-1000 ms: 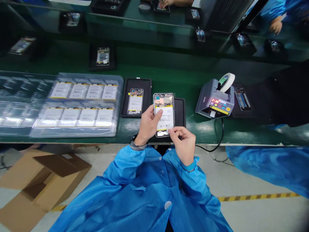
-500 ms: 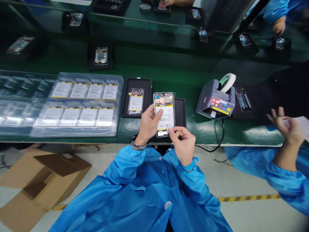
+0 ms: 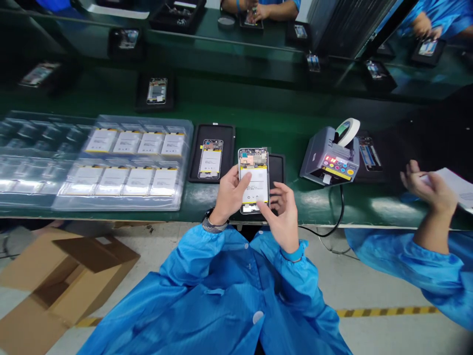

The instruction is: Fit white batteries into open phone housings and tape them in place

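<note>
2 hands (image 3: 229,195) (image 3: 284,217) on phone (image 3: 253,180), battery trays (image 3: 129,165) left, tape dispenser (image 3: 328,160) right

Electronics assembly line. Green conveyor bench (image 3: 288,123) carries opened phones on black trays (image 3: 216,153). Battery trays (image 3: 125,162) occupy its left end.

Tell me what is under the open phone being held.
A black tray on the green bench shows past the open phone; phone, left hand and right hand hide the rest.
</note>
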Available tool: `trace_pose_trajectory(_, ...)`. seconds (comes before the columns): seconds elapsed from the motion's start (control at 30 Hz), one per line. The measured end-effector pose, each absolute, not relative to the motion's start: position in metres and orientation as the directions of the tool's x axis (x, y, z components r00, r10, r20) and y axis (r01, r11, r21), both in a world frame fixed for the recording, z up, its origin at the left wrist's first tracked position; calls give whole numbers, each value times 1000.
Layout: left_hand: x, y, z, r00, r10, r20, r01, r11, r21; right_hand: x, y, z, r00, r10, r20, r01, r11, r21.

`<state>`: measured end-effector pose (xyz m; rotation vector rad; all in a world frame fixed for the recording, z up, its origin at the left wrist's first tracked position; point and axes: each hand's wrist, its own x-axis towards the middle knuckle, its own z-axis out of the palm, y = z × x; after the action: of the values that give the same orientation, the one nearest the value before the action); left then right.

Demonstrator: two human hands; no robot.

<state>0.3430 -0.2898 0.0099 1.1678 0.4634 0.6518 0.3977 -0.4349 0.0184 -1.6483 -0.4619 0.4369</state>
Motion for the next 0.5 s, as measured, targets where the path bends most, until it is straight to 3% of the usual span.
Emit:
trace_pose_trajectory(0.1,345,-291,8,753,658,11,-220,236,946,402,-430,13,752,634,-182,-168,-83,-982)
trace_pose_trajectory(0.17,346,-290,7,757,653,22,-219,222,950,400,-425,9,748,624,-227,-239,-67,-969)
trace_pose_trajectory(0.33,353,-288,2,790,613,-11,-201,277,939,399,-423,8,784,575,-234,-278,-12,-960)
trace_pose_trajectory(0.5,356,-298,3,796,599,-91,-183,381,906,403,-437,15,756,587,-291,-298,-86,-951)
